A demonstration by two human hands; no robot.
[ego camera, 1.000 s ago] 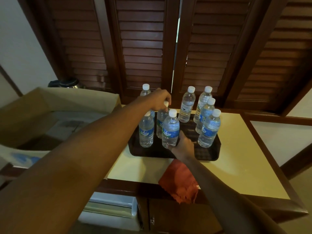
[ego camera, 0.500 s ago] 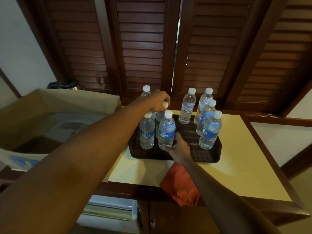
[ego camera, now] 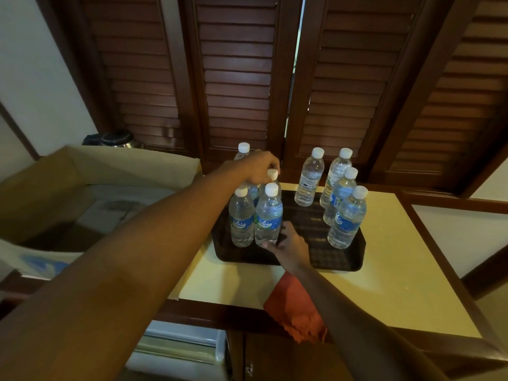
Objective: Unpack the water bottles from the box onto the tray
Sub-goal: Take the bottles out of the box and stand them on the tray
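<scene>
1. My left hand [ego camera: 259,167] is reaching out over the far-left corner of the dark rectangular plastic tray [ego camera: 341,264], fingers curled down around the white cap of a clear plastic water bottle [ego camera: 272,177] in the back of the left cluster. So that hand is grasping the bottle by its top.
2. My right hand [ego camera: 291,243] is low at the near edge of the tray, fingers against the base of the front clear water bottle with the blue label [ego camera: 268,215]. Looks like it's lightly gripping the bottom of it, but I can't tell how firmly.
3. Just to the left of that bottle, touching or nearly touching it, stands another blue-label bottle [ego camera: 242,218], and one more white-capped bottle [ego camera: 243,149] pokes up behind my left hand.
4. Off to the right of both hands there's a second group of four upright bottles [ego camera: 338,188] along the tray's far and right side, well apart from the left cluster.
5. The tray sits on the pale yellow table with the dark wood trim [ego camera: 398,284].
6. The open brown cardboard box [ego camera: 82,166] is to the left, under my left forearm.
7. An orange-red cloth [ego camera: 297,309] hangs over the near table edge, under my right wrist.
</scene>
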